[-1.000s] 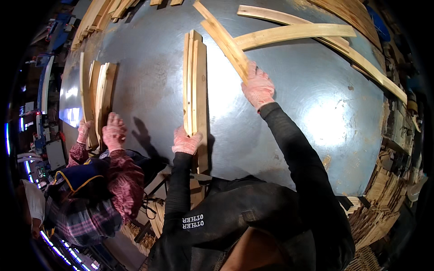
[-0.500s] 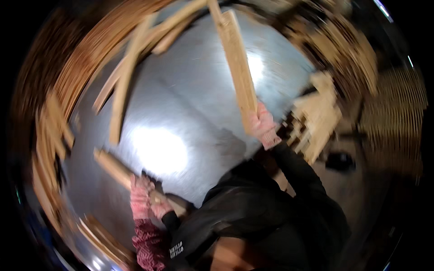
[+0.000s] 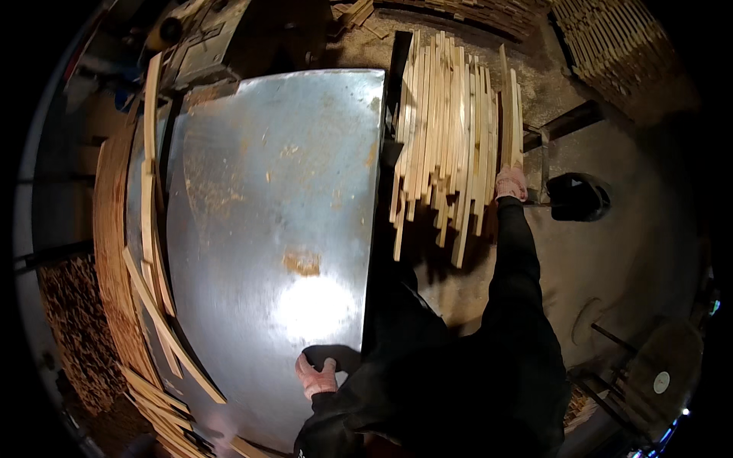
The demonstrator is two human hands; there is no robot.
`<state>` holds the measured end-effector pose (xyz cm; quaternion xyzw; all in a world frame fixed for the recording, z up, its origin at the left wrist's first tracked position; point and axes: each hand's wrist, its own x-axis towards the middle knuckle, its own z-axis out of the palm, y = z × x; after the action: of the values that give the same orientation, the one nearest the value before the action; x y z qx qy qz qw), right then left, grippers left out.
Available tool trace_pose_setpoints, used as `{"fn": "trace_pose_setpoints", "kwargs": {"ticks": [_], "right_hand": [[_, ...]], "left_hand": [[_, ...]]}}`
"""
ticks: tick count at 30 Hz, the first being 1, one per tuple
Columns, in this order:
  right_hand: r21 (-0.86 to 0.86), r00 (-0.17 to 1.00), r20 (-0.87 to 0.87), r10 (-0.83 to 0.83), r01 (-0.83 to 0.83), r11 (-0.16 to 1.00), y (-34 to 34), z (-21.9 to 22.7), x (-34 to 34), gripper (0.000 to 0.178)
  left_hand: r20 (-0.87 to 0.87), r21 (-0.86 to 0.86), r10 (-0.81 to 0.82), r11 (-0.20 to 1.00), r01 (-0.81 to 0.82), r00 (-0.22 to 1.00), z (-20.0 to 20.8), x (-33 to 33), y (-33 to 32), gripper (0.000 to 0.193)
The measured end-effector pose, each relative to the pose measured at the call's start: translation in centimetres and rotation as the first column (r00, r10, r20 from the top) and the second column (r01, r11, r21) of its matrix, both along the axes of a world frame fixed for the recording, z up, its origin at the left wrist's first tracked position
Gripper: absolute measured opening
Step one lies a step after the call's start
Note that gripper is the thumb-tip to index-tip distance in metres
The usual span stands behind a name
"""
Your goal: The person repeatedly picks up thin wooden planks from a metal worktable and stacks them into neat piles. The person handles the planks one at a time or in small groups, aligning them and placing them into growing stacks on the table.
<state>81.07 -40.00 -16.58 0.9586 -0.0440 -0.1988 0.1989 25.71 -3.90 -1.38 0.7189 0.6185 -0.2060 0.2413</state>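
My right hand (image 3: 511, 183), in a pink work glove, is closed round the near end of a wooden slat (image 3: 506, 114) beside the right edge of a stack of pale slats (image 3: 443, 130). Whether it grips one slat or two side by side, I cannot tell. Over the near right part of the metal table (image 3: 252, 198) is my left hand (image 3: 314, 375), also gloved. Its thumb and fingers are apart, with nothing between them.
Long loose strips (image 3: 149, 206) lie along the table's left side, by a thick brown stack of boards (image 3: 114, 252). Wood scraps (image 3: 302, 263) lie on the metal. Right of the slat stack are a metal frame (image 3: 565, 126) and a black object (image 3: 578, 197) on the floor.
My right hand has carried a wooden piece from over the table to the slat stack on the right. My left hand is now apart from the block and the maroon-sleeved hand. The view has turned.
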Motion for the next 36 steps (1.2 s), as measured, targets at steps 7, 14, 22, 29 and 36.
{"fn": "trace_pose_setpoints", "kwargs": {"ticks": [7, 14, 22, 29, 36], "right_hand": [[0.379, 0.973, 0.085, 0.215, -0.231, 0.896, -0.5, -8.3, 0.9, 0.031], [0.470, 0.862, -0.130, 0.489, -0.381, 0.796, -8.7, -7.6, 1.5, 0.048], [0.877, 0.837, 0.480, 0.262, -0.448, -0.176, 23.2, 12.4, -0.1, 0.051], [0.547, 0.049, 0.745, 0.665, -0.616, -0.567, 55.2, 19.7, -12.9, 0.055], [0.776, -0.082, 0.446, 0.891, -0.461, -0.430, 84.5, 21.3, -29.6, 0.076]], "left_hand": [[0.077, 0.138, -0.117, 0.985, 0.106, 0.990, 0.3, 7.7, 4.1, 0.081], [0.409, 0.243, -0.417, 0.907, 0.343, 0.812, -1.1, 12.1, 13.9, 0.060], [-0.015, 0.605, -0.030, 0.796, 0.033, 0.999, 3.8, 7.4, 31.6, 0.104], [-0.448, 0.385, -0.082, 0.881, 0.275, 0.890, 3.1, -1.1, 48.0, 0.125], [0.127, 0.540, -0.358, 0.807, 0.238, 0.925, -3.4, -5.0, 44.7, 0.050]]}}
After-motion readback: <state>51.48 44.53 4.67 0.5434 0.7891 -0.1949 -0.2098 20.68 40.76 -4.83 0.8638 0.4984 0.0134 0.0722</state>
